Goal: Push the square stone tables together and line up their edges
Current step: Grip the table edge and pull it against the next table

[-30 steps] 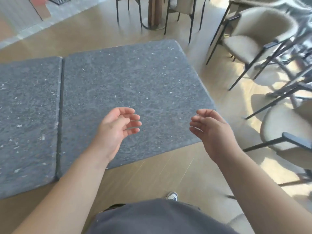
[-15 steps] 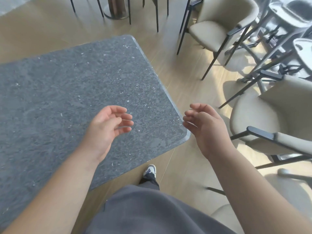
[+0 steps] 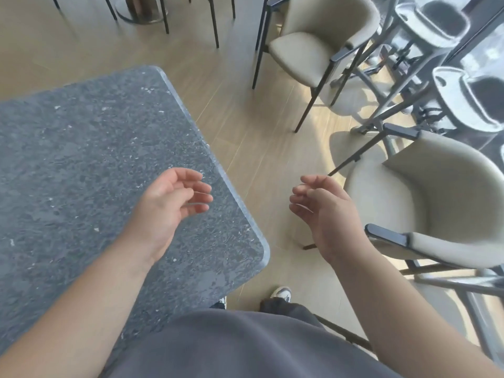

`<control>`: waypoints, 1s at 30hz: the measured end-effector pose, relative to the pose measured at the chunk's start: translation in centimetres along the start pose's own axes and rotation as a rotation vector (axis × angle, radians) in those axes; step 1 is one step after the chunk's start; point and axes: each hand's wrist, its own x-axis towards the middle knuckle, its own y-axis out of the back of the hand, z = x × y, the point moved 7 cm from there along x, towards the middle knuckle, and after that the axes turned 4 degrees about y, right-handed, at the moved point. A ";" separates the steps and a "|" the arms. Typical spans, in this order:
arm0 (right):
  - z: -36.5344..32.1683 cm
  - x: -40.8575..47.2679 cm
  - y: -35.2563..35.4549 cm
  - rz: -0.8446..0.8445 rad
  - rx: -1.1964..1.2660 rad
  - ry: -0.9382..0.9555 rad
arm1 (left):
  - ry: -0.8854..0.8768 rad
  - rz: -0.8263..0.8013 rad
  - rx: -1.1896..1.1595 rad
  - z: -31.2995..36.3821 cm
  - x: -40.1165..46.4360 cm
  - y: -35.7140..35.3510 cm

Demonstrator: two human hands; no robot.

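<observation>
One grey speckled square stone table (image 3: 81, 165) fills the left half of the head view, its rounded near-right corner at lower centre. The second table is out of view to the left. My left hand (image 3: 169, 205) hovers above the table near its right edge, fingers loosely curled, holding nothing. My right hand (image 3: 321, 211) hangs over the wooden floor to the right of the table, fingers loosely curled and empty. Neither hand touches the stone.
A beige armchair (image 3: 425, 214) with dark metal arms stands close on the right, just beyond my right hand. Another beige chair (image 3: 308, 53) sits farther back, with grey high chairs (image 3: 436, 31) at the far right. Dark chair legs and a round table base (image 3: 141, 12) stand at the top.
The view has swung right: the left table and the seam between the tables have left the frame, and the chairs on the right have come closer. Both hands stay raised and empty.
</observation>
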 end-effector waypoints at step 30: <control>-15.3 34.1 2.0 -0.532 -0.171 -0.029 | -0.072 0.526 -0.186 7.2 20.3 -17.5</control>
